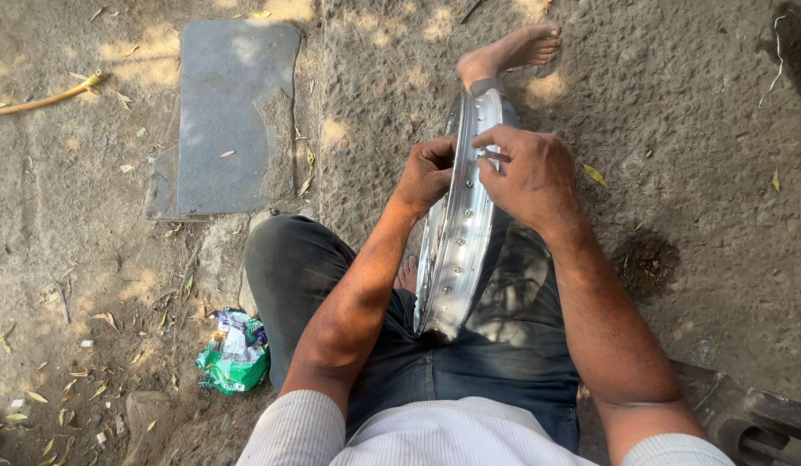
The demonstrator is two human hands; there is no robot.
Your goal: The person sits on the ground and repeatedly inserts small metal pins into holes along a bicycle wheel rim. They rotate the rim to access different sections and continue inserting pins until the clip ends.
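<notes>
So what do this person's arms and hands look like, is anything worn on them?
Both forearms are bare. The left hand and right hand wear no gloves, and no rings or watch show. Pale, finely ribbed sleeves are pushed up above the elbows, part of a light shirt.

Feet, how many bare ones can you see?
2. One bare foot is stretched out at the top, past the shiny wheel rim. The other foot peeks out by the bent knee, mostly hidden behind the left arm and the rim.
</notes>
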